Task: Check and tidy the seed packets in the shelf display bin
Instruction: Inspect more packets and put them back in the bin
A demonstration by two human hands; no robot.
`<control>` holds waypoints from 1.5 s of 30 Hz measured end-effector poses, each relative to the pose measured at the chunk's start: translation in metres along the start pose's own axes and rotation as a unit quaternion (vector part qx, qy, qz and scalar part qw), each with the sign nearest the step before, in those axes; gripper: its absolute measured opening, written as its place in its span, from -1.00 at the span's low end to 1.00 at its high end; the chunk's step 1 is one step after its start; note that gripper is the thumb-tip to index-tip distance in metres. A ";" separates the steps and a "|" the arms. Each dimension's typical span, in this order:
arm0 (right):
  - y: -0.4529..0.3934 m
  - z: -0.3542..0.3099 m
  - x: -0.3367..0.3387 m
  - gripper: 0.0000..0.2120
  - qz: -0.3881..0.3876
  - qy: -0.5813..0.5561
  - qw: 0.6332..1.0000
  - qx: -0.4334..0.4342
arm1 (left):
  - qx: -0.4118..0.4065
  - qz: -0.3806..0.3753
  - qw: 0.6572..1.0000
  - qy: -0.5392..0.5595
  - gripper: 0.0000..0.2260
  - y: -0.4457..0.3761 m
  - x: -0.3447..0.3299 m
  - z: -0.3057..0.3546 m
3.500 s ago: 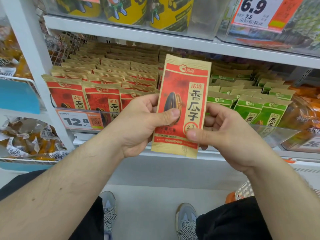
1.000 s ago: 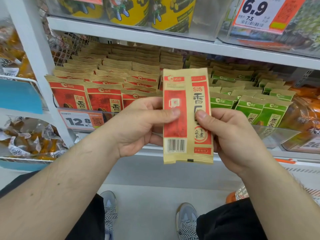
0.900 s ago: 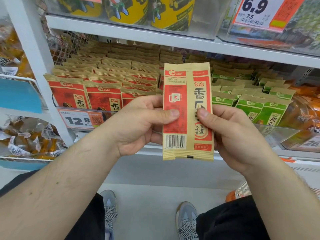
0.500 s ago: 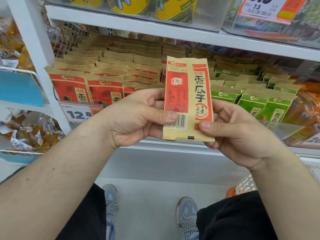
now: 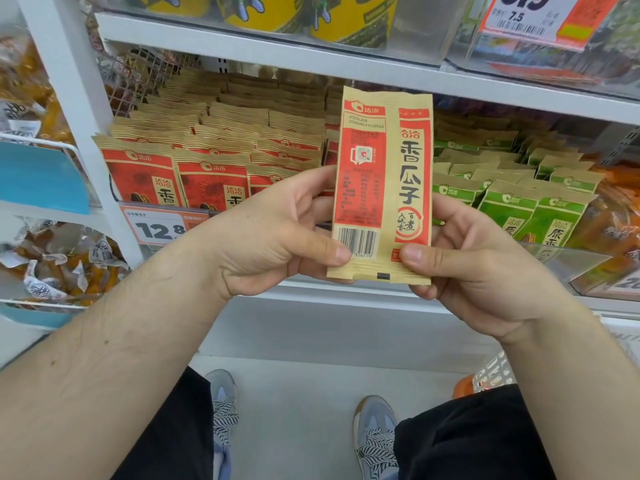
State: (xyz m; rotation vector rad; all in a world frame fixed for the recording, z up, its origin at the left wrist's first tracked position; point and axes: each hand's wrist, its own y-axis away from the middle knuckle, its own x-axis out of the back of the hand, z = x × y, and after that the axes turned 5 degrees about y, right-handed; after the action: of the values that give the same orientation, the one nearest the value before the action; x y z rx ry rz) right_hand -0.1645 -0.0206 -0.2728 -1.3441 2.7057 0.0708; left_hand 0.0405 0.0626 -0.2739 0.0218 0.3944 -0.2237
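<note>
I hold one red and tan seed packet (image 5: 381, 188) up in the middle of the frame. It stands upright, with its back side and barcode toward me. My left hand (image 5: 277, 237) pinches its lower left corner, thumb on top by the barcode. My right hand (image 5: 464, 258) pinches the lower right corner the same way, with the other fingers curled behind the packet.

Behind the packet is the shelf display bin (image 5: 568, 261) (its front wall is see-through). Rows of red packets (image 5: 207, 157) stand in it on the left of the frame, and green packets (image 5: 519, 188) stand in it on the right.

A white price tag (image 5: 159, 228) with "12.8" sits at the bin's front, at the left. Yellow tubs (image 5: 346, 15) stand on the shelf above, at the top. My grey shoes (image 5: 374, 431) show at the bottom.
</note>
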 end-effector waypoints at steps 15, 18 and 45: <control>-0.001 0.004 -0.001 -0.76 0.046 0.193 0.980 -0.009 | -0.004 0.132 0.990 -0.053 -0.68 -0.001 -0.006 0.000; -0.001 0.004 -0.002 -0.74 0.051 0.215 0.975 -0.016 | 0.002 0.130 0.990 -0.058 -0.70 0.001 -0.006 0.001; -0.016 0.014 -0.013 -0.22 0.081 -0.123 0.988 -0.053 | -0.041 0.157 0.985 -0.053 -0.63 0.000 -0.020 -0.005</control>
State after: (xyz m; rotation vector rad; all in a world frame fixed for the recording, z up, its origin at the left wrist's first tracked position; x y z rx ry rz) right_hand -0.1425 -0.0188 -0.2853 -1.0568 2.6249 0.3753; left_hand 0.0208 0.0674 -0.2708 -0.0087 0.2882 0.1022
